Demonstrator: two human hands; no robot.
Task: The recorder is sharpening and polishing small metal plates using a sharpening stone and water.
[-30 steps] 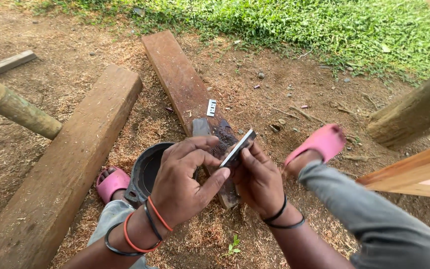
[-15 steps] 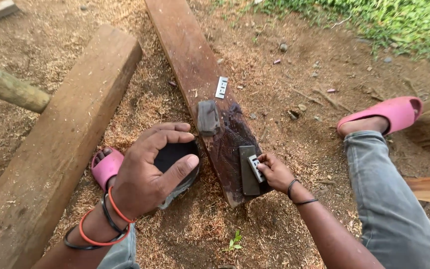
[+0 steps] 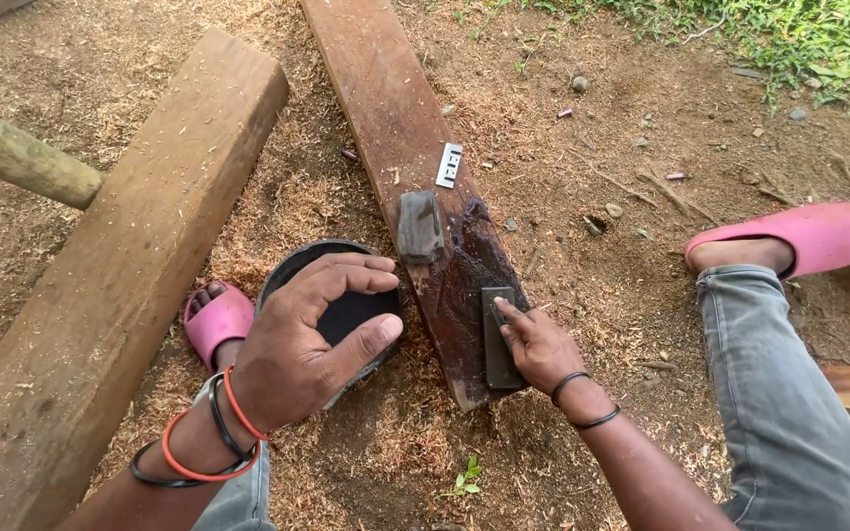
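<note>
1. My right fingers (image 3: 516, 317) press flat on a dark rectangular sharpening stone (image 3: 499, 339), holding it down; the right hand (image 3: 541, 349) lies over the stone's near right edge.
2. My left fingers (image 3: 346, 280) are spread wide and curved, holding nothing; the left hand (image 3: 302, 354) hovers over a round black bowl (image 3: 346, 313) on the sawdust, and I cannot tell whether they touch it.
3. The stone lies on the wet, dark end of a reddish plank (image 3: 395, 128), just right of my left fingertips.
4. Beyond my right fingers, a second grey block (image 3: 418, 226) sits on the same plank, and farther up a small silver blade (image 3: 450, 165).
5. Left of my left hand lies a thick timber beam (image 3: 120, 275).
6. My pink sandals (image 3: 804, 234) sit either side.
</note>
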